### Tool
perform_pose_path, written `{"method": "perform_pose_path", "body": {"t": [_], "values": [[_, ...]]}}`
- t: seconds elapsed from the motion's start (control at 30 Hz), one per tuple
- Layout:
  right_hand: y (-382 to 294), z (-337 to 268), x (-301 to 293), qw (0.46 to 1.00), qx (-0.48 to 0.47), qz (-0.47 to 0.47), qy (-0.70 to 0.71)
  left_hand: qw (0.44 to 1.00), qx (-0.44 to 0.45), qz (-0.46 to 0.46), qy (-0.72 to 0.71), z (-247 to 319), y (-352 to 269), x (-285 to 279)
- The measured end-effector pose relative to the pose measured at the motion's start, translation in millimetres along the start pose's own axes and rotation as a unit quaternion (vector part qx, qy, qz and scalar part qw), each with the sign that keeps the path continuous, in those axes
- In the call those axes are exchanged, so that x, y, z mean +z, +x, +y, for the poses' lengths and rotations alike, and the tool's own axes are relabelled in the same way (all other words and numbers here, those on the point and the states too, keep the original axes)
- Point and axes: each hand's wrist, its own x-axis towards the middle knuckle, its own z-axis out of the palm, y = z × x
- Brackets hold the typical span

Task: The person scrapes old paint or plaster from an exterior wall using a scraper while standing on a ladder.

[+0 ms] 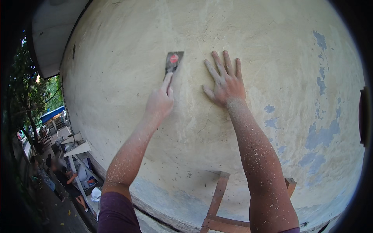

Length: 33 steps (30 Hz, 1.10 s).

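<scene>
My left hand (159,102) is closed around the handle of a putty knife (172,64), whose wide metal blade points up against the cream-painted wall (131,78). A red round sticker marks the blade, and the fist covers most of the handle. To the right of the tool, my right hand (228,84) lies against the wall with its fingers spread and nothing in it. Pale dust coats both hands, and flakes speckle the forearms.
Blue-grey patches (322,135) show where paint has come off at right. A wooden frame (218,195) stands against the wall below my arms. At lower left are two people (65,177) near a cluttered stand (77,150). A roof overhang (55,32) juts out at upper left.
</scene>
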Motion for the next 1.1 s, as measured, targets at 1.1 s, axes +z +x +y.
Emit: {"method": "perform_pose_path", "body": {"t": [1.1], "values": [[1.4,3.7,26.8,0.984,0.097,0.147,-0.021,0.967,-0.107,-0.197,-0.120,-12.2,-120.0,37.4]]}}
